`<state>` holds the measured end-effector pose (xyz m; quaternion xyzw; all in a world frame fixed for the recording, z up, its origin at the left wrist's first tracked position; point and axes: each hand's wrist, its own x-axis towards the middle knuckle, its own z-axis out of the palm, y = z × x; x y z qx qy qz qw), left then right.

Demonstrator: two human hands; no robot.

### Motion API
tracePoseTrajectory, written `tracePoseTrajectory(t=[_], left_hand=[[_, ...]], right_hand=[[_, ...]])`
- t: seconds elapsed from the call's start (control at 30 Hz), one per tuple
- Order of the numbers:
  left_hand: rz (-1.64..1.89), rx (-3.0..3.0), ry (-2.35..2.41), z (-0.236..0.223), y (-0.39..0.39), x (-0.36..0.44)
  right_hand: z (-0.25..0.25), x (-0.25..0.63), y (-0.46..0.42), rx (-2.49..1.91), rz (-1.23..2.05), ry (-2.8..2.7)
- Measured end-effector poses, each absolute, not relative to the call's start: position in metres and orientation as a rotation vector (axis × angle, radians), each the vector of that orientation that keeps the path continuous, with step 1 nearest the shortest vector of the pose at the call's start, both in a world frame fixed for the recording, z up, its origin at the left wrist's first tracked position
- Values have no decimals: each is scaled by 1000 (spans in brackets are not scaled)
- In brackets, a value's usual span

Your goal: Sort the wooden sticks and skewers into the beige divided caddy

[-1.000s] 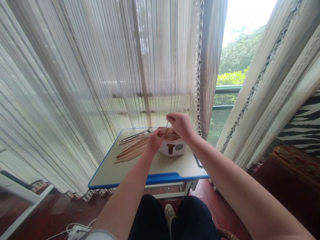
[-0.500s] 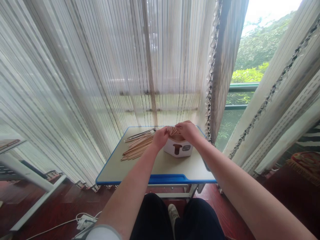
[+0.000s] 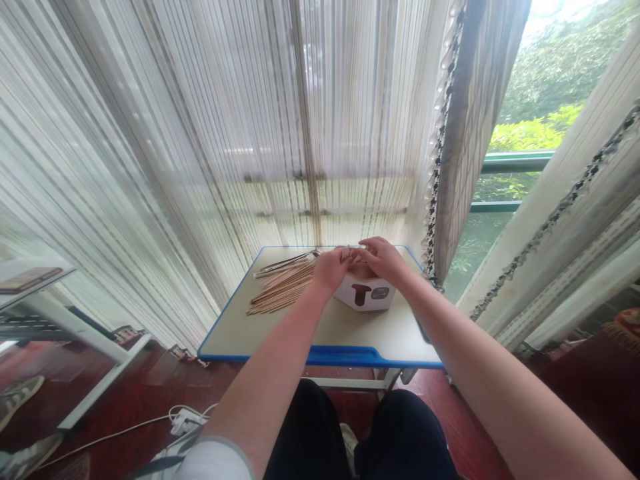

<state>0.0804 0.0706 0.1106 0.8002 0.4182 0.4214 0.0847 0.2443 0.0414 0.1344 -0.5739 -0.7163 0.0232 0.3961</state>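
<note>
A small white box with a brown T-shaped print stands on the desk, its brown inside partly visible from above. At the box's back left rim is my left hand, its fingers closed in a pinch. My right hand arches over the opening from the right, with bent fingers meeting the left fingertips. Whatever lies between the fingertips is hidden. Left of the box, thin wooden sticks are spread in a loose bundle. Behind them lies a slim metal tool, too small to name.
The cream desk has a blue edge. Sheer striped curtains hang right behind it. A second table stands at the left, with a person's shoes below. A white power strip with cables lies on the floor.
My right hand has come down from above the box, where a thin stick showed by its fingers, and both hands have drawn together. The view has swung slightly left.
</note>
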Motion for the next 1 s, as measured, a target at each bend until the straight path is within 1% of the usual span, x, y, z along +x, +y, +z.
tracePoseTrajectory(t=[0.07,0.17,0.33,0.4,0.43,0.5,0.57,0.6,0.67,0.77,0.83,0.9,1.0], left_hand=[[1263,2377,1293,113,72,83],[1227,2387,1178,113,75,85],[1148,2398,1041,111,75,83],[1208,2377,1031,112,68,79],[1278,2357,1033,113,63,76],[1456,2310,1067,111,53,63],[1604,2266,1180,103,45,42],[1648,2248,1280,96,42,29],[1650,2224,1547,77,40,-1],[1397,2280,1896,42,38,-46],[1182,2363,1984,22,37,-68],[1044,2427,1995,10,35,-77],[888,2528,1953,5,33,-75]], right_hand=[[132,245,42,-1414,130,-1746],[129,245,41,-1372,191,-1687],[128,246,37,-1435,218,-1688],[132,244,33,-1434,208,-1688],[134,240,30,-1414,158,-1674],[140,227,20,-1335,-46,-1607],[139,205,7,-1200,-280,-1516],[136,191,1,-1121,-345,-1498],[120,160,-5,-981,-361,-1558],[75,117,6,-926,-221,-1808],[39,95,24,-1031,-136,-1932],[7,83,42,-1196,-123,-2007],[-17,83,58,-1414,-154,-2086]])
